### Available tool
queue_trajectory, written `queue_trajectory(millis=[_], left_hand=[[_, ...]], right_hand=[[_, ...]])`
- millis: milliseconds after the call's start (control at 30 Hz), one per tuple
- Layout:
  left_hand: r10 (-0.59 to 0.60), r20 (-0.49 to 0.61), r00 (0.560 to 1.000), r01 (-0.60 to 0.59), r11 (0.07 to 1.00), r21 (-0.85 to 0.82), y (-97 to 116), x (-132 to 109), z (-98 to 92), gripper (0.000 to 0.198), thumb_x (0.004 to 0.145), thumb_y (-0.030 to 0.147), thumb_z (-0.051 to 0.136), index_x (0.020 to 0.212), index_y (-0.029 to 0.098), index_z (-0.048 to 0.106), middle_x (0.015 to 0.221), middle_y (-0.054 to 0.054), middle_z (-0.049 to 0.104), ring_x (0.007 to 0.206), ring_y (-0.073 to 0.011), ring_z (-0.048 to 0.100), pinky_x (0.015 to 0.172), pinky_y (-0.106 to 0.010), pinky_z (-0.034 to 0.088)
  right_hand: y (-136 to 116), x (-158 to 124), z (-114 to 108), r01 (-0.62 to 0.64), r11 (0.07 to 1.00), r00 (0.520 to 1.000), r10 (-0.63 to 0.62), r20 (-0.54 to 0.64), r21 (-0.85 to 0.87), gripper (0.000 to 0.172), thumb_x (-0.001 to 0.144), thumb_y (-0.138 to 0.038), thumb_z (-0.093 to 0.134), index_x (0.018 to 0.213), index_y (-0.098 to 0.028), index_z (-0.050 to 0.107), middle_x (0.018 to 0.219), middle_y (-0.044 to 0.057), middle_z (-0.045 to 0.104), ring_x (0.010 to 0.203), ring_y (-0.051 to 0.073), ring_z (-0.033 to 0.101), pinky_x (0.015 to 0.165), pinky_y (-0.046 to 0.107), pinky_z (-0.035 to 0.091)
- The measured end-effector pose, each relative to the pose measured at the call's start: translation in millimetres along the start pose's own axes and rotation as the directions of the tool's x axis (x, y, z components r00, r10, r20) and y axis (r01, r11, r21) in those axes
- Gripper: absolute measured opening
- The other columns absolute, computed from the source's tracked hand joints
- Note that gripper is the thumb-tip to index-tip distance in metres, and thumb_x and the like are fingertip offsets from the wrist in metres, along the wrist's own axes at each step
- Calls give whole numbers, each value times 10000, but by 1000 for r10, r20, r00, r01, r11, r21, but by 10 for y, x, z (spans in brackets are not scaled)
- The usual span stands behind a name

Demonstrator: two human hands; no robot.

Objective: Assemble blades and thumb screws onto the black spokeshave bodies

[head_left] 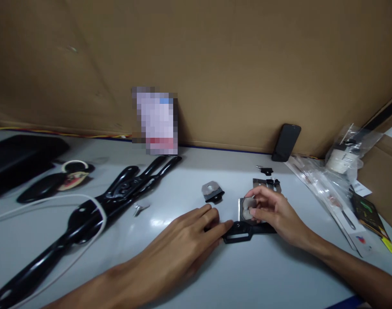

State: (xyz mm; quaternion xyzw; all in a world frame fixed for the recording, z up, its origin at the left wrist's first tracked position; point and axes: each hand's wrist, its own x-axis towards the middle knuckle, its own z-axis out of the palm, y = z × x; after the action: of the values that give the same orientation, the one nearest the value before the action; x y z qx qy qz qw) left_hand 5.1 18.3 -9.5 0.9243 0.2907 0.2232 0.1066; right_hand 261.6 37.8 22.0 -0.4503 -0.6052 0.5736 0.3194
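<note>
My left hand (196,229) has its fingers closed on the left part of a black spokeshave body (237,238), which lies low over the table and shows a rectangular slot. Between the thumb and fingers of my right hand (273,210) is a flat metal spokeshave blade (244,209), held upright just above or against that body; I cannot tell whether they touch. Beyond my left hand lies another blade with a black cap (212,192). More blades and black caps (259,182) sit behind my right hand, partly hidden by it.
Glossy black spokeshave bodies (119,199) lie piled at left, crossed by a white cable (86,196). A small metal screw (140,208) is beside them. A phone (286,142) leans on the cardboard wall (221,77). Plastic-wrapped packs (331,201) lie at right. A black case (25,159) stands far left.
</note>
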Motion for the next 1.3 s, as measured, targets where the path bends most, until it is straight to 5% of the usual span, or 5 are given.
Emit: queue_trajectory(millis=[167,433,933,1067,1300], left_hand=[[31,-12,999,-30,998,60,-7,-6,2,400,986,17,473,1311,187,631,948,-56,639,777,-238,632,640,-345,549],[258,-1,966,-241,904,354,36,-43,-32,348,957,-20,469,1242,87,638,950,-126,730,866,-275,683,767,-378,593],[298,-47,954,-267,907,327,-12,16,-60,348,1065,31,312,1205,91,625,904,-105,731,792,-245,697,688,-360,594],[271,-64,960,-237,917,322,-18,4,-37,303,1076,49,352,1160,86,640,914,-112,737,802,-259,704,694,-380,600],[268,-47,962,-245,929,276,-46,17,-68,355,1008,5,410,1247,128,641,922,-74,714,806,-248,688,688,-371,591]], right_hand=[[-5,-26,23,78,985,992,-92,-89,-154,277,860,-260,709,1132,-249,655,793,-46,592,748,163,554,737,324,452],[67,-10,44,231,857,968,-250,20,-461,282,961,-130,615,1122,-267,803,973,34,757,930,220,671,866,386,514],[58,70,22,300,810,954,-254,160,-503,199,966,-195,741,1155,-227,793,1077,71,710,998,226,670,919,409,537],[34,20,8,378,718,921,-230,313,-585,514,823,-269,919,1295,-185,733,1195,119,678,1129,281,634,1000,454,530],[81,-71,31,519,609,854,-342,392,-600,559,903,-121,794,1424,-131,593,1178,138,697,1104,281,610,969,462,547]])
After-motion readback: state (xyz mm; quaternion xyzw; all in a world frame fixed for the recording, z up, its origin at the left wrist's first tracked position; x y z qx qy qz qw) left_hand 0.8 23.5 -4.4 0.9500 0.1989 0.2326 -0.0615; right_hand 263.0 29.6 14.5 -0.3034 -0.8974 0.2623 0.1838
